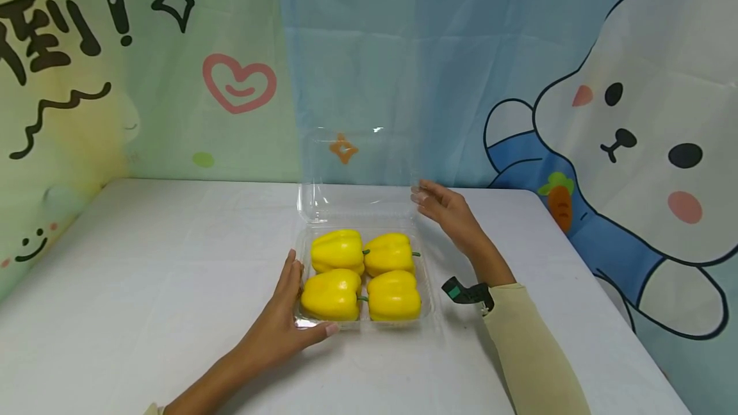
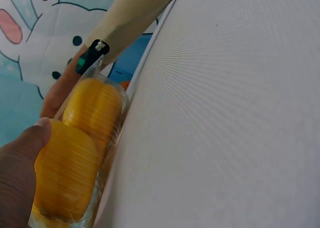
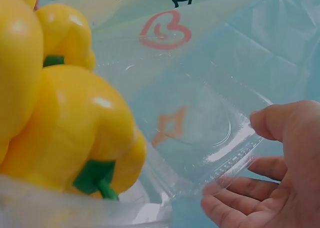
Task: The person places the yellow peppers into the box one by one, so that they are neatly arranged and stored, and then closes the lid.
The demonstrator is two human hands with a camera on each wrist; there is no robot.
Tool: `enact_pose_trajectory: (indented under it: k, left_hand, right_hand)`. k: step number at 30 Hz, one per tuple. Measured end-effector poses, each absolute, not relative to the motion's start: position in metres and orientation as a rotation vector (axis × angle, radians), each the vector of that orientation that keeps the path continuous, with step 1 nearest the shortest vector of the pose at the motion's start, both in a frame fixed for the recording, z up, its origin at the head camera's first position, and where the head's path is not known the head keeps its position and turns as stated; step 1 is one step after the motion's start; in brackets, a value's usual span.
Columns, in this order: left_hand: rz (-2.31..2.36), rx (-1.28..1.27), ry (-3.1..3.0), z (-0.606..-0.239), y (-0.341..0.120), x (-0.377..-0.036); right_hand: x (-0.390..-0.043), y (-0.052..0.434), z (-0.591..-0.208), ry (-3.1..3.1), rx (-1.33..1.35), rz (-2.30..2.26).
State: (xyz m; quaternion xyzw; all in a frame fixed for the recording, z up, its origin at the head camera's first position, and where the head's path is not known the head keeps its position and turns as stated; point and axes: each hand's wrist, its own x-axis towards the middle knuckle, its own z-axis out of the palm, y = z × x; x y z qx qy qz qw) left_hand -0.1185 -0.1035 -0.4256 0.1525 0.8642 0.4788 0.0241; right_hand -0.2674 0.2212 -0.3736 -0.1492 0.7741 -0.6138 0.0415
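Note:
A clear plastic clamshell container (image 1: 427,277) sits on the table with its lid (image 1: 360,200) raised at the back. Yellow bell peppers with green stems fill the base in two rows, one of them front left (image 1: 331,295). My left hand (image 1: 282,316) rests against the container's front left corner, fingers extended along the left wall and thumb (image 2: 37,133) at the front edge. At the lid's right edge, my right hand (image 1: 446,210) holds the rim between thumb (image 3: 270,122) and fingers; the fingertips overlap the clear plastic in the right wrist view.
A white cloth covers the table (image 1: 173,274). Behind it hangs a cartoon-printed backdrop (image 1: 369,37) in green and blue. A black strap with a small green-marked device (image 1: 467,291) is on the right wrist.

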Motion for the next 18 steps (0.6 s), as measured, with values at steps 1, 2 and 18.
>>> enact_pose_trajectory:
  k: [1, 2, 18]
  left_hand:
    - [1.482, 0.472, 2.675, -0.426, -0.104, -0.118]
    - [1.484, 0.473, 2.673, -0.426, -0.104, -0.118]
    - [1.49, 0.477, 2.666, -0.426, -0.104, -0.118]
  right_hand:
    - [-0.267, 0.221, -0.372, 2.375, -0.446, -1.882]
    - [-0.267, 0.22, -0.371, 2.373, -0.435, -1.894]
    - [-0.258, 0.214, -0.35, 2.277, -0.464, -2.054]
